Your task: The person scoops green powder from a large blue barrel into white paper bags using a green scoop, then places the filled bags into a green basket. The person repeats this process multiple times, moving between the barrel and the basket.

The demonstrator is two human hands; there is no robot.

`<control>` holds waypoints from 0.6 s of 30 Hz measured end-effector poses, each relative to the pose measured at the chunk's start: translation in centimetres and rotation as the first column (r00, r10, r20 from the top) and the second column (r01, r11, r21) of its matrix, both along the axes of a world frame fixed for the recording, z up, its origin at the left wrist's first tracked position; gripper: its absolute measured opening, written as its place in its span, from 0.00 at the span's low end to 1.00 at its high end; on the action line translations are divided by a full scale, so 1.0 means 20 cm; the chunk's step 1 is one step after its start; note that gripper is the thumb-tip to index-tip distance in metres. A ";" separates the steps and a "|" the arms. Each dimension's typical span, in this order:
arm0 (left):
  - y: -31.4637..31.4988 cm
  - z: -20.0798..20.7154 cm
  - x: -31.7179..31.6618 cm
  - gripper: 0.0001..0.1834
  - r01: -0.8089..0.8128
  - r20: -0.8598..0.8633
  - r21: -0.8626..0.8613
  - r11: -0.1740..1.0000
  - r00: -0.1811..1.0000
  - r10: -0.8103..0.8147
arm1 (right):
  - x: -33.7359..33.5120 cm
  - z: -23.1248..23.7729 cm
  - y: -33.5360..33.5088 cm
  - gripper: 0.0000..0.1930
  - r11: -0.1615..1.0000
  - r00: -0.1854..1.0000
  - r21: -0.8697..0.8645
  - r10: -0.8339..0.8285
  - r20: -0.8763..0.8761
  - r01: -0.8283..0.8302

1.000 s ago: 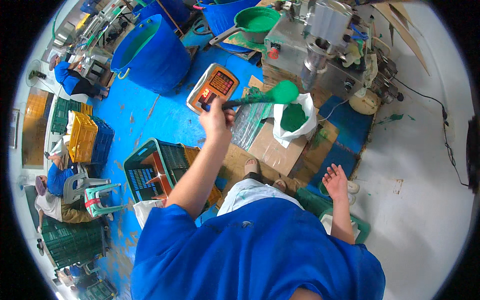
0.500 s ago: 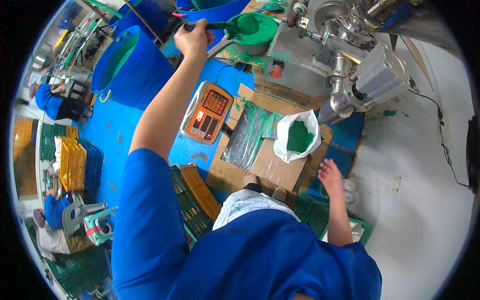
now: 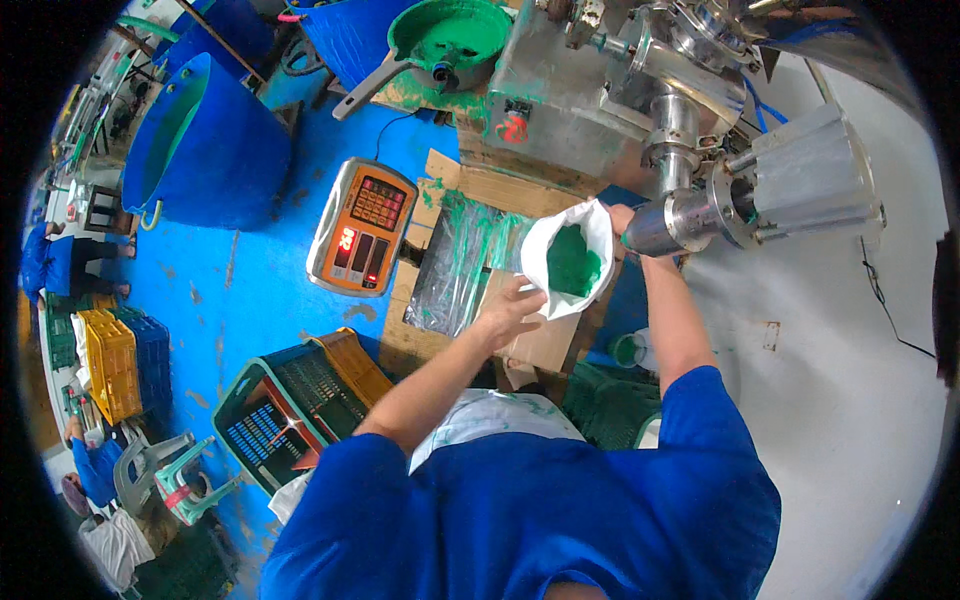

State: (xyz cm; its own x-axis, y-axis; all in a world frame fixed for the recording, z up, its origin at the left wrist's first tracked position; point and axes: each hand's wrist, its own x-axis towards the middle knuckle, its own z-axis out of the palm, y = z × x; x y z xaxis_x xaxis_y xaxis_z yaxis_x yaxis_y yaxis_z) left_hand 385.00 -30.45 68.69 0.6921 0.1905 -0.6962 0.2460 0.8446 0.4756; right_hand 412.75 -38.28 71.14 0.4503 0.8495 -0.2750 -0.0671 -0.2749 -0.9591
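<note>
A white bag (image 3: 535,247) with green paste (image 3: 572,262) inside stands mouth up on the platform, between my two hands. My left hand (image 3: 510,315) has its fingers curled onto the near left rim of the bag. At the far right edge, beside the steel nozzle, my right hand (image 3: 621,222) grips the bag, its fingers partly hidden. In a long-handled pan (image 3: 350,98) at the back lies more green paste, with a dark tool handle (image 3: 443,73) pointing up out of it. The orange scale display (image 3: 365,228), lit red, stands left of the bag.
A steel machine (image 3: 570,110) with a nozzle (image 3: 665,225) reaches over the right side. Blue tubs (image 3: 215,150) stand at the back left. Crates (image 3: 290,410) sit near my left side. Two people in blue (image 3: 90,465) are at the far left; a white wall is right.
My left hand has let go of the dark-handled tool at the pan and come down to the bag. My right hand has moved forward onto the bag's far right edge.
</note>
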 end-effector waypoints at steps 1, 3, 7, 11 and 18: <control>-0.05 -0.01 0.02 0.08 -0.092 0.051 -0.033 0.995 0.994 0.094 | -0.01 0.05 -0.01 0.12 0.999 0.999 0.045 0.020 -0.039 -0.018; -0.09 0.01 0.06 0.08 -0.148 0.054 0.144 0.978 0.988 0.142 | -0.08 0.14 -0.04 0.12 0.999 0.997 0.025 -0.042 -0.058 0.043; -0.10 0.09 0.05 0.13 0.174 -0.304 0.831 0.528 0.938 0.169 | -0.36 0.23 -0.19 0.09 0.937 0.771 -0.341 0.163 0.616 0.075; -0.23 0.14 -0.08 0.14 -0.117 -0.096 0.783 0.611 0.947 0.305 | -0.62 0.27 -0.32 0.11 0.989 0.563 -0.103 0.026 0.826 0.105; -0.38 0.52 -0.52 0.09 -0.452 0.081 0.518 0.726 0.871 0.484 | -0.92 0.61 -0.34 0.06 0.999 0.990 0.030 -0.006 -0.141 0.010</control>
